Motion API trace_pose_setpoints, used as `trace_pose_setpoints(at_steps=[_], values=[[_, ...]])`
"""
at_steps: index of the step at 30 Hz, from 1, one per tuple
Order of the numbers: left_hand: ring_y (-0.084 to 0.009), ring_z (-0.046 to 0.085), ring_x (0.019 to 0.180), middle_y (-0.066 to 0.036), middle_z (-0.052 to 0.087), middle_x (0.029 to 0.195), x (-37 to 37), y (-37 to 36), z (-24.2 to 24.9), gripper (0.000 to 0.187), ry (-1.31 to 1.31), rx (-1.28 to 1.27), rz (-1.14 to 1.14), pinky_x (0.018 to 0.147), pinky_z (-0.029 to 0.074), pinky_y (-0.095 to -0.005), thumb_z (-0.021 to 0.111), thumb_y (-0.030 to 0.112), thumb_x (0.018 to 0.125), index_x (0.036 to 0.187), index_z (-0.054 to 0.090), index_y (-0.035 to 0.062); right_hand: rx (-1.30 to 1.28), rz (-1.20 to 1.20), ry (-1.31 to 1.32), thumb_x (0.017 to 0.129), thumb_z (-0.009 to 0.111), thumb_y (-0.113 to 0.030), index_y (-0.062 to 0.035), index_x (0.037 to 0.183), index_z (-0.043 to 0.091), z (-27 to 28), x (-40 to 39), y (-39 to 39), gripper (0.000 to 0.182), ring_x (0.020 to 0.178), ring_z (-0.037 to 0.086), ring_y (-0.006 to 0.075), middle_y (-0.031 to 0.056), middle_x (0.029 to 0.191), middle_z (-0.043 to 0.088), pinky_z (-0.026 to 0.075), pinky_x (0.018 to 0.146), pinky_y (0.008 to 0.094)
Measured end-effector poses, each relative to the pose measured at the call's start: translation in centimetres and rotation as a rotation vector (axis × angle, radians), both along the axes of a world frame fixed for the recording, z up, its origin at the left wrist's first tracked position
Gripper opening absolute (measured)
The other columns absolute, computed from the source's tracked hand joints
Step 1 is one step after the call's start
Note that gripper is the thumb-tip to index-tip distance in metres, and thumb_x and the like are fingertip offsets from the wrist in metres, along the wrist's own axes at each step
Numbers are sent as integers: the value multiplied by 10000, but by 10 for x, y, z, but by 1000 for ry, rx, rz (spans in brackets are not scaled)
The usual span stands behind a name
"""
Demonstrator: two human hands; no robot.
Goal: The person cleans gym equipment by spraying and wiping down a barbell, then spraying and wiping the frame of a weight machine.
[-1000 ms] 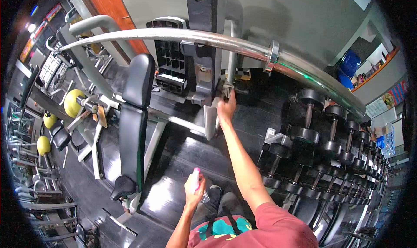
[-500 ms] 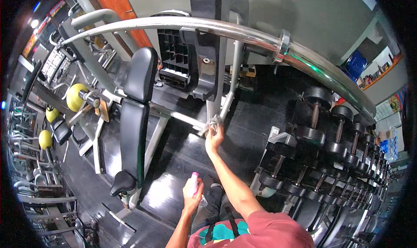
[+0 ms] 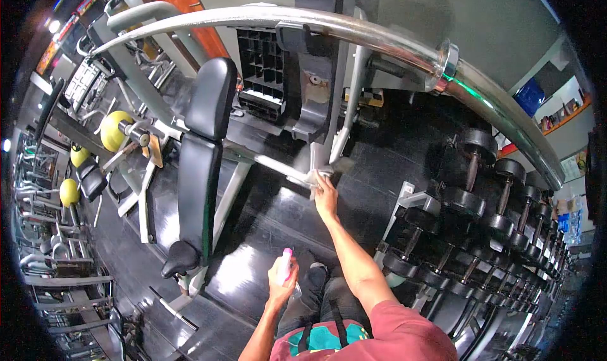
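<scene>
My left hand (image 3: 279, 281) is wrapped round a spray bottle (image 3: 287, 263) with a pink-and-white top; its clear body shows below the fingers. With my right hand (image 3: 325, 198) I press a greyish cloth (image 3: 321, 174) against the low corner of the bench's grey metal frame (image 3: 278, 166), at the foot of the upright. The cloth is partly blurred. Left of the hands stands the black padded bench (image 3: 197, 190), its backrest raised. Across the upper view, a long chrome barbell (image 3: 379, 37) rests on the rack's black holder (image 3: 294, 37).
A rack of black dumbbells (image 3: 463, 203) runs along the right side. Gym machines and yellow balls (image 3: 116, 130) are on the left. A black shelf unit (image 3: 260, 67) stands behind the rack, over a dark tiled floor (image 3: 259, 225).
My right hand and the cloth have shifted slightly right at the frame's foot, and the cloth is more spread. The left hand keeps its hold on the bottle. The view has moved a little.
</scene>
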State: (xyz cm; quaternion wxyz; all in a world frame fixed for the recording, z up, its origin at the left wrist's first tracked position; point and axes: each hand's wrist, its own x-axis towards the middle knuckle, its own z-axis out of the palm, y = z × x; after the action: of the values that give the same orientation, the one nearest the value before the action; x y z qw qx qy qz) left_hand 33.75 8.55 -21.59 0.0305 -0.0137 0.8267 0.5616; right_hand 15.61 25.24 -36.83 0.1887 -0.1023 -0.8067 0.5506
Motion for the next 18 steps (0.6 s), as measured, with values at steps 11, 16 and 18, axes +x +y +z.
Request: trace_pose_setpoints(at_steps=[11,16,18], values=[[-66,520,631,-4,569,710,-6,3,-12,90,-149,124,67,563,443,-233,638,62,842,908,590,23,-672,-177,437,933,557,-201,-8,1333,406,175,-74,71,469,1072,525,151,94,1212,552,401,907,298],[-67,522,635,-4,571,715,-12,4,-11,85,-89,60,28,571,450,-236,634,58,846,910,589,23,-514,-9,411,974,459,-351,3,1322,417,255,-156,98,498,1111,468,173,105,1221,523,339,961,281],[-68,523,635,-5,571,715,-12,3,-9,83,-127,91,47,572,451,-236,632,56,848,911,590,22,-379,10,339,970,455,-386,37,1315,409,246,-160,104,548,1119,473,200,148,1224,530,342,960,285]])
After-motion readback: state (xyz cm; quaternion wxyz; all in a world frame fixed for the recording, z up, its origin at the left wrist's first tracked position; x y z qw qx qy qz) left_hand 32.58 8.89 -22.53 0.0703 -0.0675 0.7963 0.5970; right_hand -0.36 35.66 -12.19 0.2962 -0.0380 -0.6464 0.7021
